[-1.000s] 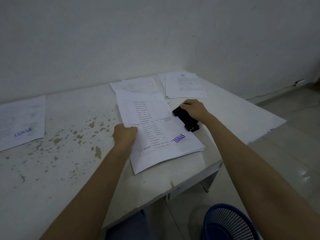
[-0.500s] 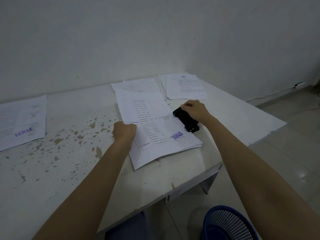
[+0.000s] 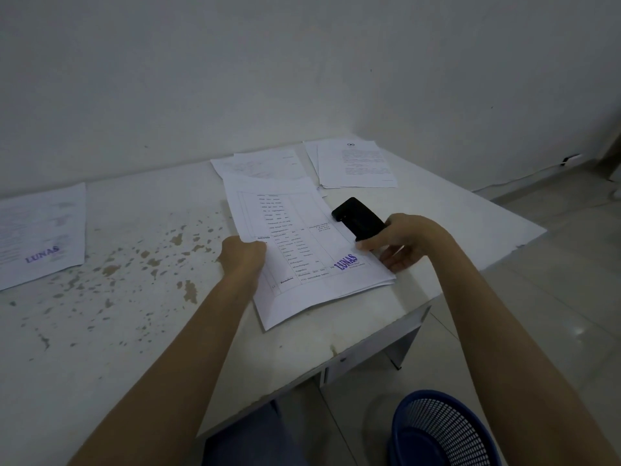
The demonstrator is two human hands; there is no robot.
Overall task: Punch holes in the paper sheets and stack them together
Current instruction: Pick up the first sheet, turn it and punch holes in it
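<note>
A bundle of printed sheets [image 3: 302, 264] stamped "LUNAS" lies tilted on the white table [image 3: 134, 331], its near corner over the table's front edge. My left hand [image 3: 243, 255] grips the bundle's left edge in a closed fist. A black hole punch [image 3: 358, 218] sits at the bundle's right edge, its near end raised. My right hand [image 3: 403, 240] holds the punch's near end with thumb and fingers curled round it. Whether the paper sits inside the punch's slot is hidden.
More sheets lie at the back of the table: one pile [image 3: 262, 164] behind the bundle, another [image 3: 354, 164] at the back right. A stamped sheet [image 3: 40, 233] lies far left. A blue mesh basket [image 3: 440, 428] stands on the floor under my right arm.
My right hand slid back from on top of the punch to its near end, and the punch's black top now shows. The bundle shifted slightly toward me on the left.
</note>
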